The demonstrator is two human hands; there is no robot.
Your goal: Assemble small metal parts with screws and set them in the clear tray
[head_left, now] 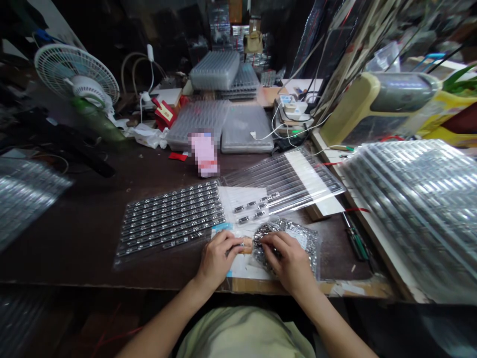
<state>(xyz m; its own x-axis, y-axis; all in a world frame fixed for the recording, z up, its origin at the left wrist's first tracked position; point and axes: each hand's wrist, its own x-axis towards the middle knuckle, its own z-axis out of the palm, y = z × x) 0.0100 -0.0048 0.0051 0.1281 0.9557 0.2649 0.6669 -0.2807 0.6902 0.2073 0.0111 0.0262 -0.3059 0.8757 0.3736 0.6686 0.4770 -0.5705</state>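
Several clear trays point(413, 209); desk fan point(76, 74); foil bag point(301, 233)

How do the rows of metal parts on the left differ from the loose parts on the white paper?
The rows are many, set in long, tight lines, while the loose parts are only a few, lying apart at angles. The rows lie on a clear sheet on the bench; the loose parts lie on white paper. Both look like small, dark metal pieces.
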